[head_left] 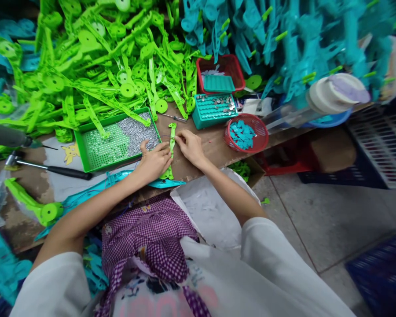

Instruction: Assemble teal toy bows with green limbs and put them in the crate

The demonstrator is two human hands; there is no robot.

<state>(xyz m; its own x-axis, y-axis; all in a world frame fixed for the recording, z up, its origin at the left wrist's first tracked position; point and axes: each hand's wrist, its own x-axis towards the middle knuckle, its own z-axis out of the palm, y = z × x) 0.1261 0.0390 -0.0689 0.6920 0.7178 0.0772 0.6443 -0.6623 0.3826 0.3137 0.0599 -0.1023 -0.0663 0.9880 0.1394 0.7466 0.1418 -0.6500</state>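
Note:
A slim bright green plastic part lies on the bench between my two hands, its long side pointing away from me. My left hand holds it from the left, fingers against its edge and thumb raised apart. On the other side, my right hand has its fingertips pinched together close to the part's edge; whatever they hold is too small to make out. A long turquoise plastic part lies under the near end of the green part and under my left forearm. Thin wires run along it.
A green tray of small metal screws stands left of the hands. Green parts are heaped behind it. A turquoise box, a red basket and a bottle stand right. A hammer and power driver lie left.

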